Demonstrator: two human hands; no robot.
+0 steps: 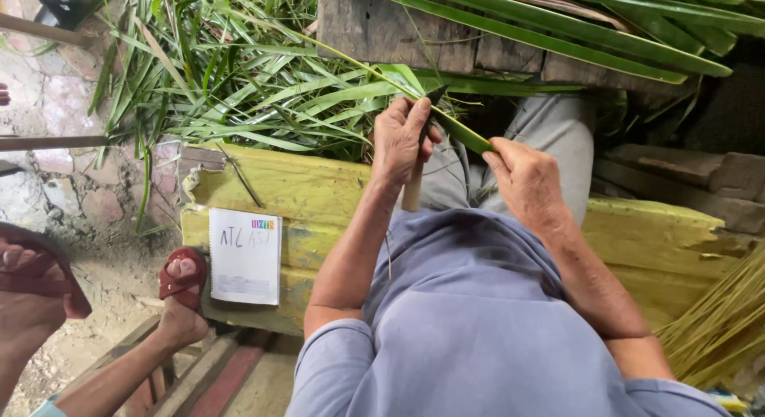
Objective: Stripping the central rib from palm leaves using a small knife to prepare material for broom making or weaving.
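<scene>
My left hand (401,138) is closed around a knife with a pale wooden handle (412,192); its dark blade tip (436,94) points up past my fingers. A long green palm leaf strip (466,134) runs across the blade. My right hand (526,182) pinches the lower end of this strip, just right of the knife. Both hands are over my lap, above grey trousers (558,130). I sit on a worn yellow wooden bench (271,186).
A heap of cut green leaves (239,82) lies beyond the bench, under a wooden plank (382,26). A white notebook (245,256) rests on the bench. Another person's foot in a red sandal (182,277) is at left. A bundle of thin yellowish sticks (717,329) is at right.
</scene>
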